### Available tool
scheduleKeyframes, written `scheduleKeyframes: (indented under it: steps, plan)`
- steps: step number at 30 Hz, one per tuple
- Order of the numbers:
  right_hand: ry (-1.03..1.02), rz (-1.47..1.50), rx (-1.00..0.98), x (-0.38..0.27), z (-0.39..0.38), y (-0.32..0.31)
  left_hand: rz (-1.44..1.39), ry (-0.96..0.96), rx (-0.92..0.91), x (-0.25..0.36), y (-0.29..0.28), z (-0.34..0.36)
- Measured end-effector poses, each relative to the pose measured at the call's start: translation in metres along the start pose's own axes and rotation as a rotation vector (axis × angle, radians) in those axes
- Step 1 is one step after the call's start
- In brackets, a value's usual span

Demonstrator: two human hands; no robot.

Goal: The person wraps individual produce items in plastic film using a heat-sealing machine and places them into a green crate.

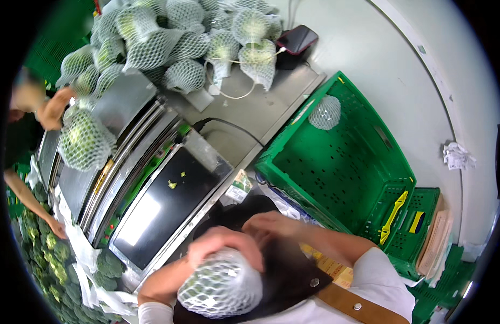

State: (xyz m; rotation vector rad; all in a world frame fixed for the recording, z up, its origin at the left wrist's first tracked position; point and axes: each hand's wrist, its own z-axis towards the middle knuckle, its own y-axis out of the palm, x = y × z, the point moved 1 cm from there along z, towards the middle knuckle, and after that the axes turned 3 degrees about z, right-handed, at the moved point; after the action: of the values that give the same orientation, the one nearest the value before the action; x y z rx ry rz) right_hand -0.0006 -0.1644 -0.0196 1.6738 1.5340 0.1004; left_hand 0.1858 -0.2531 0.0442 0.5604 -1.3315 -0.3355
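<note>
Near the bottom centre, my left hand (222, 244) is closed around a vegetable in white foam netting (217, 283), held against my dark apron (285, 262). Beside it, my right hand (266, 225) has its fingers curled; whatever they hold is too blurred to make out. Just above lies a metal wrapping machine (128, 100) with a dark glossy plate (142, 227) bearing small green scraps (173, 184). A small printed packet (239, 184) sits at its edge. More netted vegetables (144, 40) are piled at the back, and one (86, 139) rests on the machine's left.
A green crate (347, 167) at right holds a netted piece (325, 112); a smaller crate (423, 202) holds yellow tools (392, 217). A phone (297, 39) with cable lies behind. At left are broccoli heads (47, 262) and a co-worker's hands (54, 108), (59, 229). Crumpled paper (458, 156) lies far right.
</note>
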Motion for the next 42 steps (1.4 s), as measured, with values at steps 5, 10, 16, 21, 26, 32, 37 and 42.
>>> scheduleKeyframes:
  steps: [5, 10, 16, 21, 26, 32, 37, 42]
  plan:
    - [-0.497, 0.096, -0.024, -0.038, -0.049, -0.007, 0.841, 0.298, 0.704, 0.005, -0.024, 0.063]
    - [-0.875, 0.051, 0.510, -0.037, -0.085, -0.104, 1.033, 0.514, 0.591, 0.005, -0.014, 0.132]
    - [-1.016, -0.437, 1.757, -0.024, -0.148, -0.313, 0.602, 0.021, 0.724, -0.027, -0.034, 0.031]
    - [-0.156, -0.753, 1.990, -0.005, -0.108, -0.408, 0.990, -0.023, 1.022, 0.000, -0.041, -0.063]
    - [-0.644, -1.161, 1.504, -0.142, -0.086, -0.227, 1.676, -0.168, 1.738, 0.062, -0.042, -0.232]
    - [-1.036, -0.840, 0.182, -0.263, 0.151, 0.101, 0.907, 0.282, 1.737, 0.146, -0.132, -0.253]
    - [-1.011, -1.051, 0.135, -0.265, 0.316, 0.189, 0.616, 0.322, 1.550, 0.161, -0.195, -0.208]
    - [-0.975, -1.217, -0.287, -0.251, 0.317, 0.233, 0.666, 0.198, 1.769, 0.136, -0.119, -0.249]
